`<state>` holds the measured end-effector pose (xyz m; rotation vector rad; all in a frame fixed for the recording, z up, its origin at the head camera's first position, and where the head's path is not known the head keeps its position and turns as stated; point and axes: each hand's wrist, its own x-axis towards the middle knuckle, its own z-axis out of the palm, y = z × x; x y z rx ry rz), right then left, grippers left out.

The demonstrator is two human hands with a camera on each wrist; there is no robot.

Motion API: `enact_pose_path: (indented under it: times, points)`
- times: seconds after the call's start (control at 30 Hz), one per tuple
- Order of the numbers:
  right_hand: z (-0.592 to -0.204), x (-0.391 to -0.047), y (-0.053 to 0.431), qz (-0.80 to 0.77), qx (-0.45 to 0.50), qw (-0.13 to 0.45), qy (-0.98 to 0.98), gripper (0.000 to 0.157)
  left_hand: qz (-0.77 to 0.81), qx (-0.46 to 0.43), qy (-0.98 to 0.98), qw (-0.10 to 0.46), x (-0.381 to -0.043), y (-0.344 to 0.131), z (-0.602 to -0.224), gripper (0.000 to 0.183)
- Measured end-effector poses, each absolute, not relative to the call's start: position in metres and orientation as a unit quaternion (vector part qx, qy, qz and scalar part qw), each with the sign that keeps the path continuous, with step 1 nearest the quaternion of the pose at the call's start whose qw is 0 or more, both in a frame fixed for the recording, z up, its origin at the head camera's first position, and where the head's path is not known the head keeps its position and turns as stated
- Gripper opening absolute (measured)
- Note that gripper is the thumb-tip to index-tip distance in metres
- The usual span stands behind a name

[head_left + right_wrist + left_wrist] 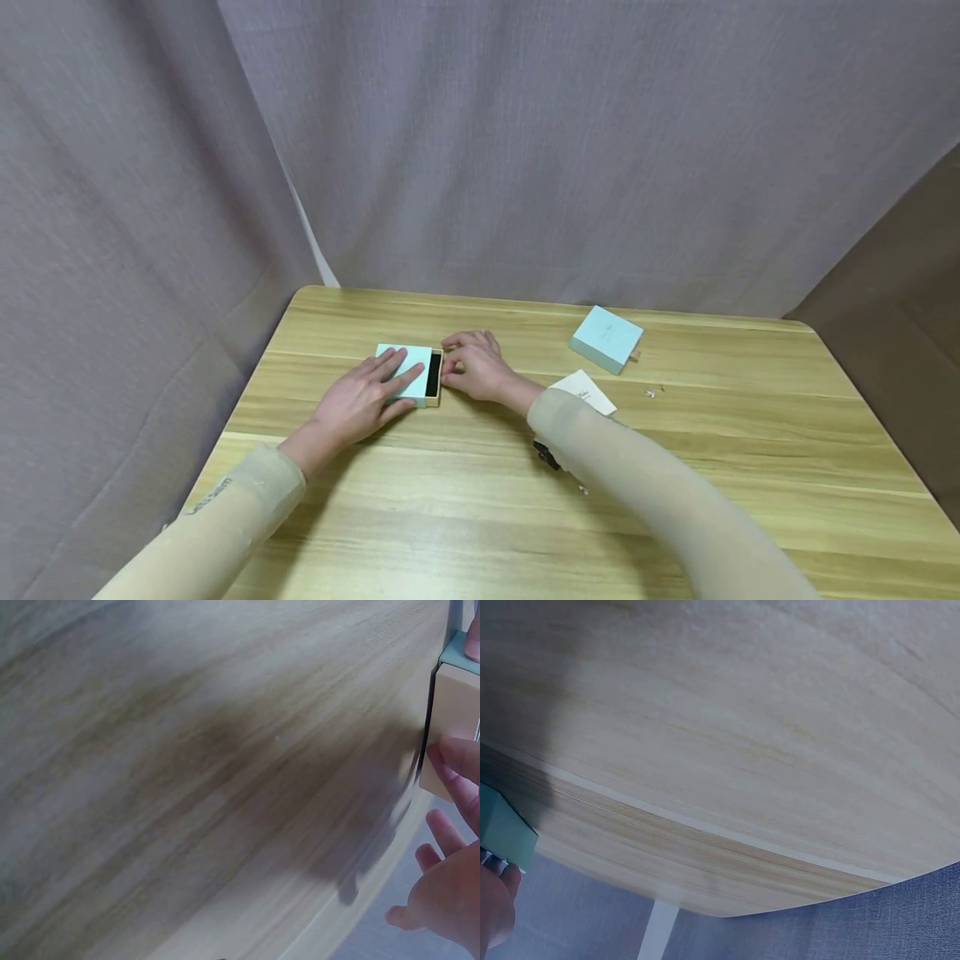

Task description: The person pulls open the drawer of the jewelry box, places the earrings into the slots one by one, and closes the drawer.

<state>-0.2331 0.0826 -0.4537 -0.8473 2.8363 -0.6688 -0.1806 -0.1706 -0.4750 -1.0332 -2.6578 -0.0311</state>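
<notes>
A pale turquoise slide-out gift box (411,392) lies at the left of the table, its inner drawer (435,400) partly out to the right, showing a black lining. My left hand (363,400) rests spread over the sleeve's top, thumb along the near edge; the left wrist view catches only some fingertips at a box corner (510,840). At the drawer's right end is my right hand (480,371). Its thumb and index finger pinch at the middle of the tan drawer front (455,705), hiding what lies between them; the other fingers stand off loosely.
Back right stands a second turquoise box (607,337) with a small tab. A white printed card (583,390) lies partly behind the right forearm, near small silvery pieces (650,394). A black item (546,455) shows beside the right sleeve. Grey curtains (525,150) hang behind the table.
</notes>
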Motion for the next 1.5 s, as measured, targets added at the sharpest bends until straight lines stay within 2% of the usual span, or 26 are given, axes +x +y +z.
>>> enact_pose_path:
  times: [0.2,0.6,0.93,1.5]
  points:
    - [-0.453,-0.233,0.081,-0.225,-0.281,0.051,0.932,0.012,-0.016,-0.363,-0.92,0.148,-0.181,-0.171,-0.475,0.063]
    - [-0.454,-0.234,0.078,-0.218,-0.284,0.054,0.932,0.018,-0.072,-0.396,-0.908,0.116,-0.185,-0.181,-0.47,0.058]
    - [-0.455,-0.234,0.074,-0.217,-0.284,0.053,0.932,0.018,-0.057,-0.417,-0.895,0.15,-0.187,-0.184,-0.473,0.056]
    - [-0.455,-0.235,0.065,-0.227,-0.284,0.064,0.929,0.018,-0.053,-0.405,-0.904,0.13,-0.188,-0.184,-0.474,0.056]
